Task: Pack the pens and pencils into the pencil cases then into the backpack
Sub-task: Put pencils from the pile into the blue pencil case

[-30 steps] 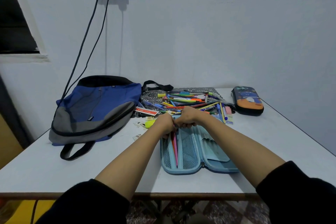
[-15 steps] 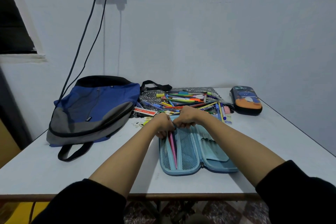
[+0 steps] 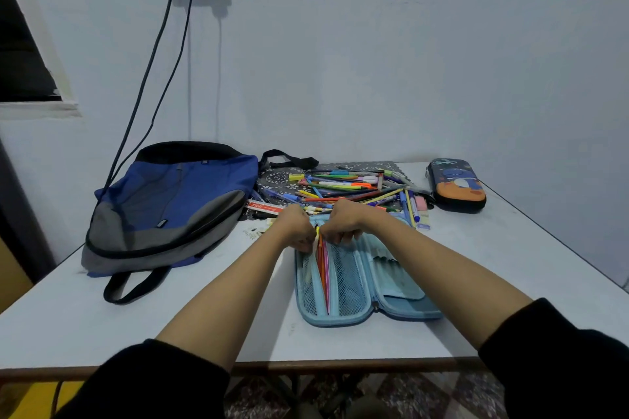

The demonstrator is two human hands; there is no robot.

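Filling step under way: open light-blue zip pencil case (image 3: 360,286) flat on white surface (image 3: 102,309), left hand (image 3: 296,227) and right hand (image 3: 343,222) both pinched onto orange and pink pencils (image 3: 322,262) at its far end. Loose pile of pens and pencils (image 3: 354,189) just behind case; blue-grey fabric backpack (image 3: 163,207) left of it. Next: seat pencils, fetch more.

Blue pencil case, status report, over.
Both hands, left and right, closed at blue pencil case top. Case open, pencils inside. Loose pile unpacked. Nothing blocking.
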